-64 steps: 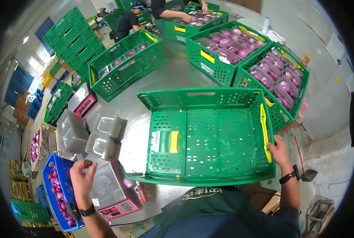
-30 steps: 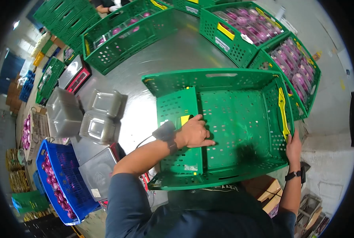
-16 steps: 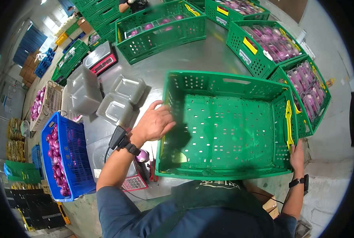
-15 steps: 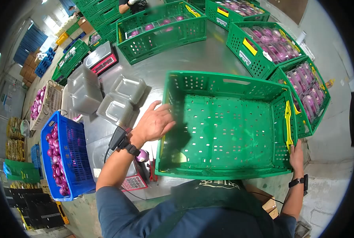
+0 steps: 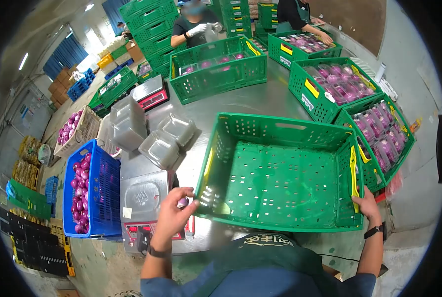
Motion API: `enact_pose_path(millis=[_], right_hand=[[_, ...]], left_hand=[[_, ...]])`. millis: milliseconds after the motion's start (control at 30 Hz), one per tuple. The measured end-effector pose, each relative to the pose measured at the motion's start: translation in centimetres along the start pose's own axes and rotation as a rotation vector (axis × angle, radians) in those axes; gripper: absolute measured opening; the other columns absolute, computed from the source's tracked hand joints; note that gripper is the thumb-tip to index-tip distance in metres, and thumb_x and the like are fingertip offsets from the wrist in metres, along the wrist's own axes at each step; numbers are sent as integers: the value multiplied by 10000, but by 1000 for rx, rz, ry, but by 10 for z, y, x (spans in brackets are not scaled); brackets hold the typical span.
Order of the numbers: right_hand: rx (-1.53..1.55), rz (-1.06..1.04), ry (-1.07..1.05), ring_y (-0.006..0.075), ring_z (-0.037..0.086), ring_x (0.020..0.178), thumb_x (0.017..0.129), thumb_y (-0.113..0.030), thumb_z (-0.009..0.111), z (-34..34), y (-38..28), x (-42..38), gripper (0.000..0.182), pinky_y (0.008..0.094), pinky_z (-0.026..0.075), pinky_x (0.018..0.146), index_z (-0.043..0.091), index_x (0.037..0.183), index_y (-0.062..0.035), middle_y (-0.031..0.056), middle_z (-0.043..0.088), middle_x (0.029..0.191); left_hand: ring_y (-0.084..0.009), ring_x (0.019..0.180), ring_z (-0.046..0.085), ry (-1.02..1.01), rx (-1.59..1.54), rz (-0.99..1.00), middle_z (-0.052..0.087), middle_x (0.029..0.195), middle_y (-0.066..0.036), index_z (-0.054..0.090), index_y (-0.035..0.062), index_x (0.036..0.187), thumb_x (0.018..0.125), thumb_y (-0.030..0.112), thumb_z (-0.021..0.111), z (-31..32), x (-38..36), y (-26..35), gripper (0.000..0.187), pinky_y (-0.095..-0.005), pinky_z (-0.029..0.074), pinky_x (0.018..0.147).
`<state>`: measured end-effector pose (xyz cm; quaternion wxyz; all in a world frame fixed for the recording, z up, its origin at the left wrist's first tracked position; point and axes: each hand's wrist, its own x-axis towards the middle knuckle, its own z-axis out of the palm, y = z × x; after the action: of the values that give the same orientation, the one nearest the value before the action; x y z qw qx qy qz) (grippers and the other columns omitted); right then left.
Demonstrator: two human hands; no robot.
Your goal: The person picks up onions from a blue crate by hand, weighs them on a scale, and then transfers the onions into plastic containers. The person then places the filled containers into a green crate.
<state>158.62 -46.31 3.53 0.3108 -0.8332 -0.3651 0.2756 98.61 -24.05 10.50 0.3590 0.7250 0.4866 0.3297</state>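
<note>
A large green plastic crate (image 5: 280,185) stands on the metal table in front of me, with nothing but a small pale scrap in its near left corner. My left hand (image 5: 174,213) is at that crate's near left corner, thumb and fingertips against the wall. A purple onion (image 5: 182,203) shows partly between those fingers. At the right end my right hand (image 5: 367,204) grips the crate's wall beside the yellow handle (image 5: 354,173); some fingers are hidden. A scale (image 5: 141,195) with a red keypad base lies left of my left hand.
Clear plastic boxes (image 5: 164,143) sit on the table (image 5: 206,111). A blue crate of onions (image 5: 107,198) is at left. Crates of packed onions (image 5: 312,89) line the right; another crate (image 5: 221,74) stands at the back. Two people work across the table, one wearing white gloves (image 5: 198,29).
My left hand has moved toward me along the crate's left side to its near corner. My right hand stays on the right end. The view has tilted up, showing more of the co-workers.
</note>
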Motion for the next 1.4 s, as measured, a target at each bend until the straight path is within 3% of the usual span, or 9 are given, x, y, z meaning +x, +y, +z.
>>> enact_pose_path(millis=[267,433,600,733,867,933,1100,1233,1400], right_hand=[[547,-115,66,187,616,997,696,71,601,15,36,44,877,295,515,875,392,1544,-8,98,628,1145],[727,-144,66,150,611,868,717,85,586,26,53,38,966,263,521,677,249,1612,-54,72,606,1035],[784,-75,92,140,583,910,724,101,559,37,55,-5,813,259,488,807,359,1510,45,35,599,1053],[973,-131,68,168,591,1055,814,48,590,60,24,-48,565,306,461,944,493,1370,21,65,627,1154],[1079,-42,-226,227,622,1090,904,-25,549,80,-11,-91,481,355,503,925,480,1379,4,136,654,1196],[1052,2,-346,203,659,989,990,-75,533,106,-20,-98,472,332,539,817,457,1450,-4,149,679,1236],[849,-69,-443,128,644,864,1045,-176,515,154,-47,-97,323,284,533,752,598,1302,1,95,709,1088],[816,-5,-268,86,612,777,984,-146,587,163,-28,-108,280,253,505,695,657,1236,-43,50,738,1008],[778,165,-174,87,600,768,943,-115,631,184,-10,-136,270,252,500,693,655,1199,-34,32,714,934]], left_hand=[[-343,1220,563,79,187,323,670,1184,-132,688,60,960,773,111,838,146,-67,55,245,-456,448,1037],[-327,1234,539,238,507,354,666,1177,-87,700,111,902,819,260,758,215,-56,40,180,-524,289,1087],[-334,1159,560,370,506,452,659,1111,-103,648,84,816,754,90,608,218,-22,27,74,-497,343,1030],[-415,1256,471,485,471,488,581,1250,-190,668,59,974,742,1,554,209,37,-23,265,-524,338,1110],[-394,1245,472,753,462,240,559,1322,-203,653,65,1124,901,195,711,211,77,-32,264,-513,357,1078],[-378,1256,472,581,286,302,577,1318,-186,654,62,1133,919,219,719,208,58,-6,274,-493,366,1075],[-273,1107,638,-21,62,390,707,1168,-141,713,-8,991,995,206,648,197,-16,36,223,-394,472,996],[-258,1092,652,-134,18,356,730,1057,-92,719,21,970,1053,272,576,169,-24,19,301,-486,349,1170],[-305,1173,625,-208,85,502,729,1029,-84,711,33,934,1051,275,569,156,-36,0,304,-516,292,1195]])
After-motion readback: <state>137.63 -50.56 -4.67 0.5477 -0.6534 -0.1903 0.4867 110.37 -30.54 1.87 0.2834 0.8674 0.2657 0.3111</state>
